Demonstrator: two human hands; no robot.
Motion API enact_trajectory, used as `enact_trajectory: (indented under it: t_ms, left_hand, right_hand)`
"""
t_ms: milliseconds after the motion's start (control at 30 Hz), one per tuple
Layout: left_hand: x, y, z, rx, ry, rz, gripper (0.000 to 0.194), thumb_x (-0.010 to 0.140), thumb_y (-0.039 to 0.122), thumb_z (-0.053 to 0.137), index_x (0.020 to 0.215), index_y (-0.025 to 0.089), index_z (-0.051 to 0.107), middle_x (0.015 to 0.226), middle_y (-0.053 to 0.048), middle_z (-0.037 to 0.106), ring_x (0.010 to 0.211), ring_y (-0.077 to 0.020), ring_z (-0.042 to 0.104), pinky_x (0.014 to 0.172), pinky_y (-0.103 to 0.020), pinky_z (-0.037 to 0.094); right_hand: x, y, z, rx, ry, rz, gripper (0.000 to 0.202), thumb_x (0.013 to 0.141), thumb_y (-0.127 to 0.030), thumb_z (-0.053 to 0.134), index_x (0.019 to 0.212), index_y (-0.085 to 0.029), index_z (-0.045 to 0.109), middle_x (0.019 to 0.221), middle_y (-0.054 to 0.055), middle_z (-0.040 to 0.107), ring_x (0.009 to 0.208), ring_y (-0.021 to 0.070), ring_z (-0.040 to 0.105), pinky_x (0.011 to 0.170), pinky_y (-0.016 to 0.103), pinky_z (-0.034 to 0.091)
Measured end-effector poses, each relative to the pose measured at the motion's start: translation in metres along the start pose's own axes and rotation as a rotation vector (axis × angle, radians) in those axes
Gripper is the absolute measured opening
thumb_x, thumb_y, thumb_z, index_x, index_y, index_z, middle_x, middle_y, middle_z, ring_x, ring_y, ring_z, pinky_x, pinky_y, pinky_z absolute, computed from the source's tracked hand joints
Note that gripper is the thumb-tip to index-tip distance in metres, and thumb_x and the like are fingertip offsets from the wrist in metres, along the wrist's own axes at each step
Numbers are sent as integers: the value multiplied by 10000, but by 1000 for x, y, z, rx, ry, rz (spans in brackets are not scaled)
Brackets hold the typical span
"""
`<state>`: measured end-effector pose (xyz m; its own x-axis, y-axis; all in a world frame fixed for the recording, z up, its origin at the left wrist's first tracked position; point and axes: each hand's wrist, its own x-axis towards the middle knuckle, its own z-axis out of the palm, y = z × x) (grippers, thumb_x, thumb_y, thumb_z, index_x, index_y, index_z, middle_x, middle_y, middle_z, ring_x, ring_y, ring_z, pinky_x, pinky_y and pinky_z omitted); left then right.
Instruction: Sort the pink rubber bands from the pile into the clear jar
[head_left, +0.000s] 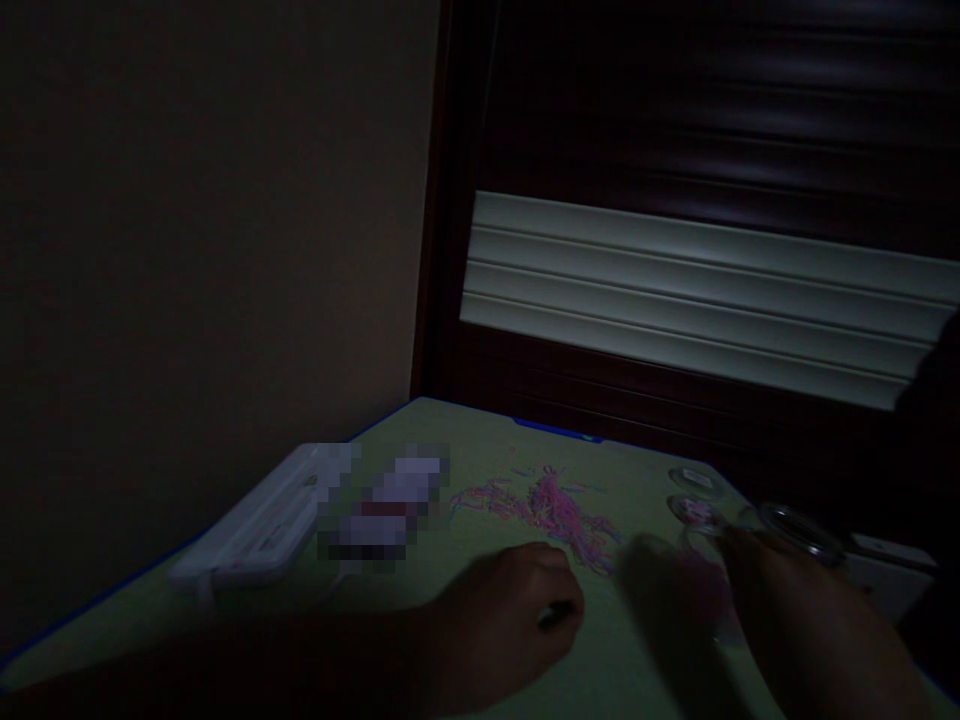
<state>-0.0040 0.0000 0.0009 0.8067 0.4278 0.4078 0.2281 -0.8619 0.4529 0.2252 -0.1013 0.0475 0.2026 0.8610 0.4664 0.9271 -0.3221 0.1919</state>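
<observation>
Your thin pink strands (555,508), with some bluish ones mixed in, lie in a loose, spread heap mid-bench (645,462). More pink shows in the clear container (705,590) at the right, just beside your right hand (814,620).

Your left hand (514,625) is just on the near side of the heap, fingers curled, a small gap showing inside the curl. Can't tell if anything is pinched there. Right hand: fingers bent down at the container, too dark and blurred to say if they're clamped on it or only near it.

Handling, my judgement: strands look very light, soft, probably stretchy, easy to tangle. Pinch a small tuft at the heap's edge with fingertips; single ones will be fiddly. Container looks like light, smooth plastic, maybe slippery; hold it round the side wall, don't squeeze hard.

Writing: back clear disc (697,481) carries a pale rectangular label, too dim to read. Round clear piece (694,512) in front of it shows pinkish-white marks, not legible. White case (255,525) on the left has faint print, also unreadable. Item beside it (394,500) is pixelated, nothing to read. No brand I can make out.
</observation>
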Motion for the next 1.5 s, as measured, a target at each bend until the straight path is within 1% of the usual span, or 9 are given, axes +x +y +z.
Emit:
enact_trajectory:
  t_ms: [200, 367, 467, 600, 800, 1000, 1167, 1300, 1500]
  left_hand:
    - [0, 1, -1, 3, -7, 1, 98, 821, 137, 547, 821, 189, 630, 839, 9, 605, 777, -112, 551, 712, -197, 400]
    - [0, 1, 0, 2, 2, 7, 102, 816, 126, 541, 818, 183, 626, 841, 6, 607, 789, -118, 553, 714, -207, 403]
    - [0, 0, 1, 2, 6, 0, 93, 812, 136, 547, 816, 180, 629, 826, 3, 603, 780, -124, 553, 709, -217, 406]
    - [0, 0, 1, 9, 7, -9, 100, 814, 135, 549, 826, 187, 634, 825, 7, 598, 780, -123, 552, 709, -215, 406]
    - [1, 2, -2, 27, -19, -8, 111, 806, 122, 554, 836, 189, 638, 823, 12, 596, 784, -116, 551, 706, -195, 407]
    - [0, -1, -6, 104, -31, 35, 103, 828, 116, 538, 837, 189, 611, 837, 7, 589, 800, -122, 542, 711, -203, 397]
    - [3, -12, -19, 296, -20, 82, 111, 857, 113, 497, 818, 173, 582, 833, -14, 585, 827, -151, 533, 755, -247, 398]
    - [8, -25, -35, 478, -29, -21, 162, 879, 111, 444, 817, 154, 588, 838, -50, 602, 824, -187, 548, 757, -296, 418]
    - [11, -37, -51, 517, -58, -162, 211, 879, 88, 426, 816, 146, 619, 856, -74, 614, 862, -198, 569, 782, -302, 433]
  right_hand:
    - [1, 0, 4, 5, 80, -63, 324, 767, -40, 451, 948, -174, 684, 881, 107, 704, 735, 253, 665, 635, 362, 506]
    - [7, -9, 4, 10, 221, -366, 332, 786, -68, 428, 951, -189, 690, 942, 122, 701, 743, 245, 671, 602, 323, 501]
    - [8, -21, 8, 71, 177, -500, 323, 736, -15, 454, 859, -208, 682, 861, 80, 699, 700, 209, 653, 621, 293, 473]
    - [5, -36, 18, 253, 9, -583, 243, 718, -11, 515, 731, -218, 642, 702, 10, 656, 619, 157, 612, 553, 230, 400]
    - [1, -43, 10, 377, -138, -576, 202, 746, -38, 517, 747, -207, 627, 714, 6, 647, 621, 132, 590, 564, 211, 384]
    - [1, -40, 12, 400, -158, -556, 220, 776, -39, 486, 738, -208, 622, 717, 11, 646, 606, 129, 585, 541, 208, 378]
    - [0, -41, 14, 408, -141, -578, 217, 797, -59, 486, 765, -209, 639, 716, 20, 648, 648, 146, 602, 592, 221, 410]
    - [0, -43, 2, 384, -172, -549, 197, 826, -101, 497, 796, -217, 654, 750, 25, 665, 674, 150, 618, 584, 212, 425]
    - [-1, -43, -3, 388, -164, -540, 217, 830, -97, 480, 799, -219, 658, 752, 32, 673, 683, 154, 629, 579, 209, 439]
